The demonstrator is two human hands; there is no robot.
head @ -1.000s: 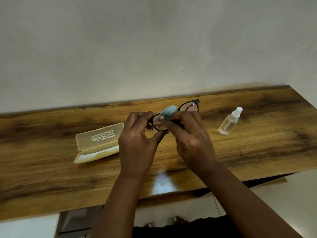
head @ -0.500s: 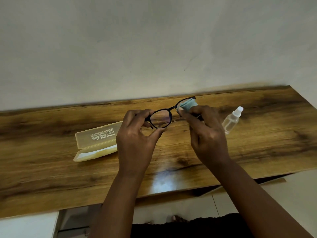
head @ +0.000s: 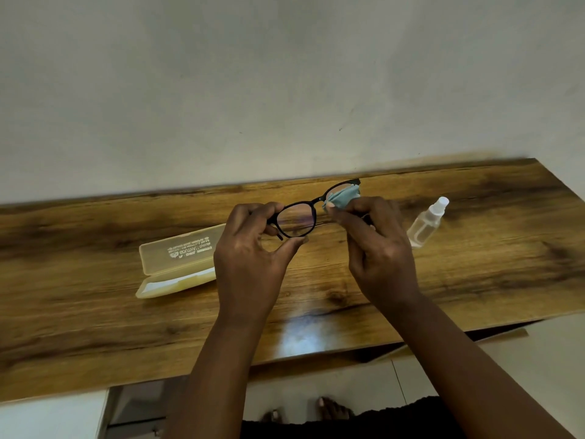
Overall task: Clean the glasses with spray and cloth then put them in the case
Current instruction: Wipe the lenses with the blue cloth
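Observation:
Black-framed glasses [head: 297, 219] are held above the wooden table [head: 474, 274]. My left hand [head: 250, 258] pinches the frame's left lens rim between thumb and fingers. My right hand [head: 380, 248] pinches a light blue cloth [head: 343, 198] over the right lens. The left lens is bare and see-through. A pale yellow glasses case [head: 177, 264] lies open on the table to the left of my hands. A small clear spray bottle [head: 427, 223] lies tilted on the table to the right.
A plain light wall rises behind the table. The table's front edge runs below my forearms, with white cabinet fronts [head: 348, 388] and my bare feet [head: 332, 410] on the floor beneath.
My right hand moved the cloth from the left lens across to the right lens. The left lens is now uncovered. The glasses tilted slightly, right side higher.

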